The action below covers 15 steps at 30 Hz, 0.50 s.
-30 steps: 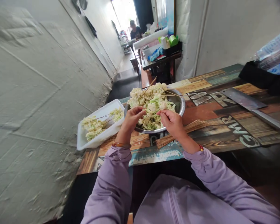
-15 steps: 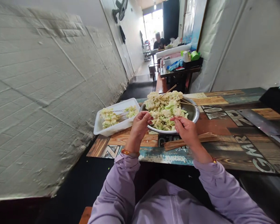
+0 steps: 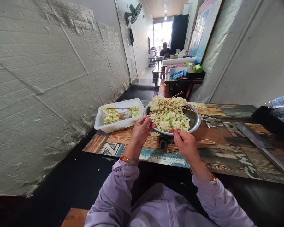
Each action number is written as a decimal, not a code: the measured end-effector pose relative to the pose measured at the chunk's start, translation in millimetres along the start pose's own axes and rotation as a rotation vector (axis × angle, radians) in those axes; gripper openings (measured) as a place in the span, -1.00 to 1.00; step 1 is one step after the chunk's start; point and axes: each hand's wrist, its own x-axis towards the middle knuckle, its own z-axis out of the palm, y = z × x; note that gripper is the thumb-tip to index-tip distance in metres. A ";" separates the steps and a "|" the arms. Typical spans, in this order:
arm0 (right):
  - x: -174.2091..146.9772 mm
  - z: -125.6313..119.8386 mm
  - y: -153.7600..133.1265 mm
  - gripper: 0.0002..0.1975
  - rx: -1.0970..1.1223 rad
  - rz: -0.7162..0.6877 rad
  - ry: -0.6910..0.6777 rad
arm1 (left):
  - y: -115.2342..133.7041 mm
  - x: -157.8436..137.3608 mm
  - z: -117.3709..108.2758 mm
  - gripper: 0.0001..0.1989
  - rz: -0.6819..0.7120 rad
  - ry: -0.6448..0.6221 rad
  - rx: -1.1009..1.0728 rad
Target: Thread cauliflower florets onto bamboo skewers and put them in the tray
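My left hand (image 3: 142,130) is closed in a pinch at the near left rim of a metal bowl (image 3: 198,123), with a pale cauliflower floret (image 3: 153,119) at its fingertips. Close by on the right, my right hand (image 3: 186,144) pinches a thin bamboo skewer (image 3: 191,171), whose end shows below the palm; its tip is hard to make out. Loose cauliflower (image 3: 171,118) fills much of the bowl, with skewered pieces (image 3: 180,101) on top at the back. To the left stands a white plastic tray (image 3: 118,127) holding several cauliflower skewers (image 3: 112,119).
A bundle of bamboo skewers (image 3: 207,143) lies beside my right hand on the patterned table (image 3: 153,154). Farther right are a cleaver (image 3: 253,135) and a black box (image 3: 262,118) with plastic packets. A wall (image 3: 49,94) runs along the left. A person (image 3: 165,50) sits far back.
The camera view has tilted up and shifted. My right hand has come slightly lower and closer to my left hand. Both hands keep their pinch.
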 end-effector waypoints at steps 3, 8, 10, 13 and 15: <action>-8.1 3.4 -8.6 -0.67 -0.011 -0.002 -0.041 | 1.3 -7.8 -5.4 -0.62 0.004 -0.001 -0.027; -23.6 12.7 -17.2 -0.69 -0.039 -0.015 -0.121 | 0.2 -20.2 -12.9 -0.57 -0.001 0.069 -0.053; -28.4 17.1 -18.0 -0.70 -0.055 -0.029 -0.144 | -1.4 -24.0 -14.6 -0.57 -0.012 0.097 -0.049; -32.1 22.1 -18.7 -0.70 -0.061 -0.038 -0.180 | -4.1 -27.9 -15.9 -0.57 -0.027 0.116 -0.033; -32.6 23.6 -19.6 -0.70 -0.056 -0.035 -0.192 | -5.3 -29.6 -16.1 -0.58 -0.019 0.119 -0.024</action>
